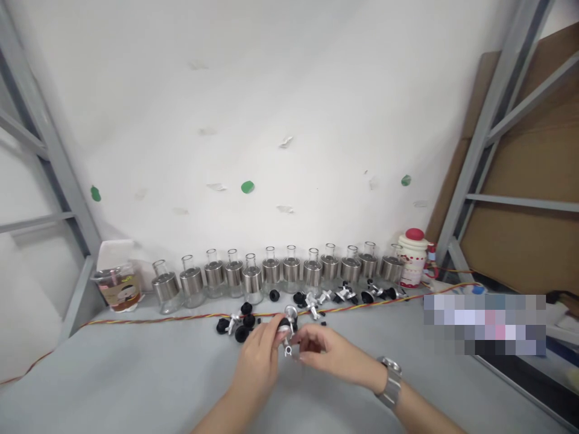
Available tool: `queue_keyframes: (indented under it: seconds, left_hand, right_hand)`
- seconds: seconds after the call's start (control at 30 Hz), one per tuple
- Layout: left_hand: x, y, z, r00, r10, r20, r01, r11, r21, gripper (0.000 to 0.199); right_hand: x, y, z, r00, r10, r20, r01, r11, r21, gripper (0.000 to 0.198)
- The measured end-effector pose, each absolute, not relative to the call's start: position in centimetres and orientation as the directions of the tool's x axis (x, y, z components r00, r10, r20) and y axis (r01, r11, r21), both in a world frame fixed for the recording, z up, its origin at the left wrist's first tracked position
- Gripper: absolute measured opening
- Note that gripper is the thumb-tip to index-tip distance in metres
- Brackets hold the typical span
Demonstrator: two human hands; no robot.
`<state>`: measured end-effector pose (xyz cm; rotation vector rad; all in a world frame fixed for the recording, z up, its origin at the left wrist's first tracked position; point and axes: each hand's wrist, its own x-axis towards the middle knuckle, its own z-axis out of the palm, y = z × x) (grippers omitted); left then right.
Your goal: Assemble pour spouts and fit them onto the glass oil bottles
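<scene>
My left hand (261,355) is closed around a silver-and-black bottle spout fitting (288,349), holding it above the grey tabletop. The fitting shows a round silver disc at its top and a small ring-shaped end at its bottom. My right hand (322,349), with a metal watch on the wrist, has its thumb and fingers curled in beside the fitting's lower end. Whatever sits between those fingertips is too small to make out. Just behind both hands lie loose fittings: black round caps (242,334) on the left and silver pieces (312,305) on the right.
Several glass bottles with steel sleeves (252,280) line the wall. A twisted red-yellow wire (181,318) crosses the grey table (136,374). At the left stands a plastic cup (118,289), at the right a white bottle with a red lid (412,259). Metal frame posts flank both sides.
</scene>
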<state>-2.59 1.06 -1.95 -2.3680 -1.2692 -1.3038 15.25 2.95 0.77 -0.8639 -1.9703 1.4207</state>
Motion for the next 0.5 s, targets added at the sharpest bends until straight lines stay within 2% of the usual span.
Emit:
queue_keyframes:
  seconds: [0.1,0.23,0.37,0.5]
  left_hand:
    - [-2.3,0.7,-1.3,0.368,0.549,0.751,0.731,-0.67,0.132,0.031]
    - [-2.0,0.2,-0.9,0.516,0.474,0.714,0.71,-0.703,-0.046,0.033]
    - [-2.1,0.2,-1.3,0.463,0.532,0.709,0.763,-0.646,-0.014,0.037]
    - [-2.2,0.1,-1.6,0.442,0.614,0.654,0.774,-0.63,0.069,0.042]
  right_hand:
    - [15.4,3.0,0.6,-0.536,0.826,0.172,0.306,0.381,-0.873,0.022]
    - [15.2,2.5,0.5,-0.518,0.825,0.228,0.437,0.484,-0.758,0.024]
    - [15.0,2.0,0.7,-0.51,0.81,0.288,0.561,0.567,-0.603,0.006]
    - [14.9,1.7,0.9,-0.502,0.801,0.327,0.61,0.596,-0.522,0.009]
